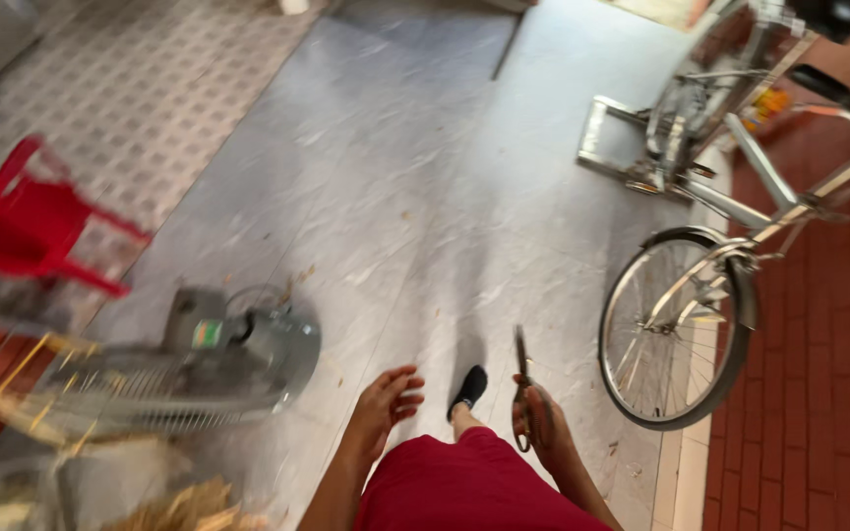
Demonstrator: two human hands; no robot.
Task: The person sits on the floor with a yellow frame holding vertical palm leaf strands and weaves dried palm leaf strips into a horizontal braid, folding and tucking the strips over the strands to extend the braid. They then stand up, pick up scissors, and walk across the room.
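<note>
From the head camera we look down past our own red shorts (464, 487) at a grey marble floor (445, 177). Our right hand (541, 425) hangs low beside the right thigh, its fingers wrapped shut around the handles of a pair of scissors (522, 379). The blades point up and away from us, and they look closed, though motion blur makes that hard to confirm. Our left hand (386, 401) is out in front of the left thigh, holding nothing, with the fingers apart and slightly curled, the palm turned toward the floor. Between the two hands we see one foot in a black shoe (468, 387) planted on the marble.

To the left of the left hand stands a grey machine (248, 344) with a motor housing, and a wire rack (120, 393) stretches out from it, badly blurred. Pale scraps (184, 506) lie heaped near the bottom left edge. Farther left a red plastic stool (31, 231) sits on the patterned tiles (140, 88).

To the right, well apart from the scissors, a bicycle (740, 197) leans along the edge where the marble meets red brick paving (819, 393). Its wheel (676, 329) is nearest to the right hand.
</note>
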